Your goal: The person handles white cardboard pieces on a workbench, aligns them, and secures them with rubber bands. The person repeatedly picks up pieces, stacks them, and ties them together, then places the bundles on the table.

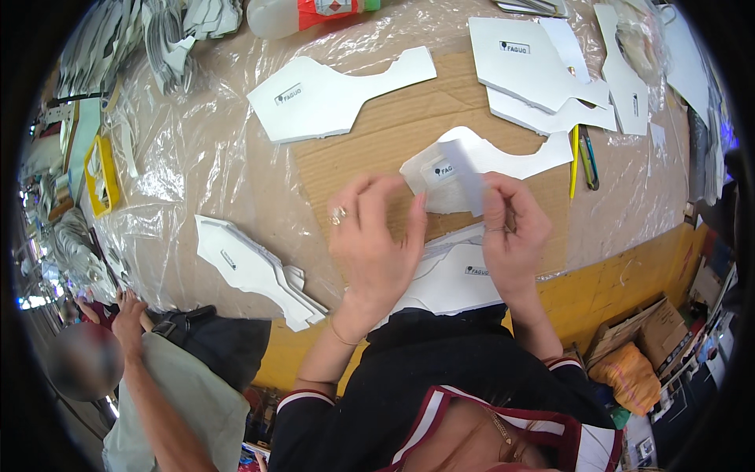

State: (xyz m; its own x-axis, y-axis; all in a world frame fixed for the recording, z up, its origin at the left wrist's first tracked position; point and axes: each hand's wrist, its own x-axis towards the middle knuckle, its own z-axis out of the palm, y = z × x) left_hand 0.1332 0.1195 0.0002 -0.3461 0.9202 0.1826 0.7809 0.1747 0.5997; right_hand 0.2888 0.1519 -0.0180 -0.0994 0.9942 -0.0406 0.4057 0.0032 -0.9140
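Note:
A white shoe-upper-shaped piece with a small dark printed label lies on the cardboard sheet in front of me. My right hand pinches a thin greyish strip, slightly blurred, which hangs over the label end of that piece. Beside it, my left hand has thumb and fingers apart with nothing seen between them, its fingertips near the piece's lower left edge. Below both hands sits a stack of similar white pieces, partly covered by them.
More white cut pieces lie at the far left of the cardboard, with stacks at the far right and left. A yellow pencil, a cutter, a bottle and a yellow tray surround them. Another person's arm is at lower left.

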